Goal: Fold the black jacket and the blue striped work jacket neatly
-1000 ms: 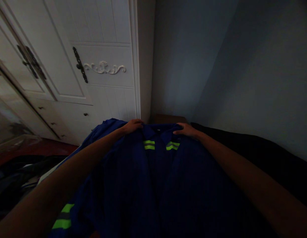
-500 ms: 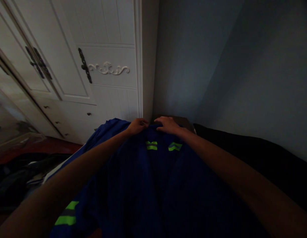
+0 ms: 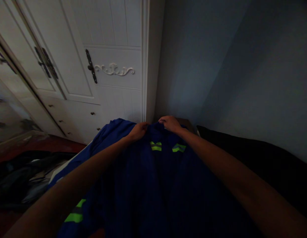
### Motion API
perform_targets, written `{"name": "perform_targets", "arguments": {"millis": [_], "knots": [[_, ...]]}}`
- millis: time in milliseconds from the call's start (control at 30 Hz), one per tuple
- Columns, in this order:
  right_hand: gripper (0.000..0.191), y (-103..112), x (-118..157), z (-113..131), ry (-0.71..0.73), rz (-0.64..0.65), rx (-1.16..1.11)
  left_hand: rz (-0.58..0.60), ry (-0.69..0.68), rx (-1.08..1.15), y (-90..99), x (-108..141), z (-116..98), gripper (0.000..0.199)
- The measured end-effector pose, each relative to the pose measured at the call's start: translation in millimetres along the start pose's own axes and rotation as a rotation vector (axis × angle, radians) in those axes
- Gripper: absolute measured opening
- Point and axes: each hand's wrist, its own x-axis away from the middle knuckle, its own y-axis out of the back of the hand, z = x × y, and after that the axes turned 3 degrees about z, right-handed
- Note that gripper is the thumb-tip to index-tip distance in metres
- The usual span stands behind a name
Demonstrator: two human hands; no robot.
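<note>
A dark blue work jacket (image 3: pixel 141 185) with yellow-green and grey reflective bands lies spread out in front of me. At its far edge, by the collar, my left hand (image 3: pixel 139 131) is closed with the fabric pinched between its fingers. A short way to the right, my right hand (image 3: pixel 170 123) also grips the collar edge, fingers curled over it. Between the two hands the cloth runs in a slightly raised line. Much of the jacket's lower part is lost in shadow, and my forearms cover parts of its sides.
A white wardrobe (image 3: pixel 116 99) with dark handles stands at the far left. Behind the jacket is a brown box-like piece (image 3: pixel 187 124) against the grey wall (image 3: pixel 218 66). Black fabric (image 3: pixel 242 148) lies to the right. Dark items (image 3: pixel 24 175) lie on the red floor at left.
Both hands have closed on the collar edge; the right hand's fingers were spread before. The view has shifted slightly, so everything sits a little further right.
</note>
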Motion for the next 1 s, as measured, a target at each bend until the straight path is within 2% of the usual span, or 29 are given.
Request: {"name": "perform_targets", "arguments": {"millis": [67,133,200,300,433,500,567,633,700,767,833,900,1000], "knots": [[0.025,0,0,0,0.007,-0.046,-0.001,-0.038,-0.006,0.033,-0.7,-1,-4,0.048],[0.024,1,1,0,0.039,-0.074,-0.010,-0.071,-0.016,0.039,-1.4,-4,-9,0.044],[0.022,2,2,0,0.073,-0.066,-0.029,-0.053,0.010,0.009,-2.0,-10,-12,0.041],[0.021,4,3,-2,0.065,-0.058,-0.058,-0.014,0.139,0.077,-1.4,-19,-12,0.027],[0.021,5,3,-9,0.015,-0.123,-0.127,-0.199,0.337,0.173,2.7,-22,-3,0.029],[0.022,4,3,-13,0.016,-0.117,-0.137,-0.299,0.289,0.116,4.6,-18,-2,0.031],[0.026,2,4,-14,0.021,-0.087,-0.110,-0.339,0.131,0.026,5.1,-12,-6,0.039],[0.034,2,7,-12,0.023,-0.077,-0.056,-0.292,-0.063,-0.125,4.2,-4,-14,0.050],[0.039,3,13,-8,0.038,-0.098,0.008,-0.157,-0.221,-0.312,2.0,2,-21,0.058],[0.040,7,23,-5,0.072,-0.136,0.065,0.005,-0.300,-0.464,-1.2,7,-24,0.065],[0.042,11,36,-5,0.123,-0.149,0.110,0.127,-0.261,-0.514,-4.7,9,-22,0.073],[0.049,15,49,-12,0.125,-0.111,0.136,0.182,-0.134,-0.486,-7.1,9,-15,0.081],[0.074,18,63,-41,-0.068,0.054,0.097,0.203,0.036,-0.414,-5.1,8,-2,0.086]]}}
